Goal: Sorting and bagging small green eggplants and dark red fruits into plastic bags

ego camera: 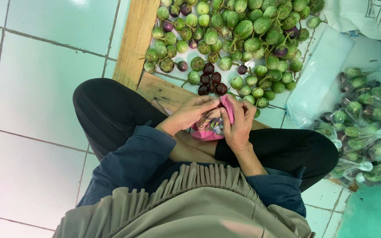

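Observation:
I sit cross-legged on a tiled floor in the head view. Both hands meet over my lap on a small pink pouch [208, 128] with a patterned inside. My left hand [189, 113] pinches its upper edge. My right hand [239, 125] grips the pouch's right side, with pink fabric folded over its fingers. Just beyond my hands lies a heap of small round green eggplants [243, 35], with several dark purple ones [211, 81] closest to me.
Wooden planks [134, 39] frame the heap at left and front. A stack of clear plastic bags [316, 79] lies to the right. Several filled, tied bags of eggplants [367, 128] sit at far right. A white sack [367, 15] is at top right.

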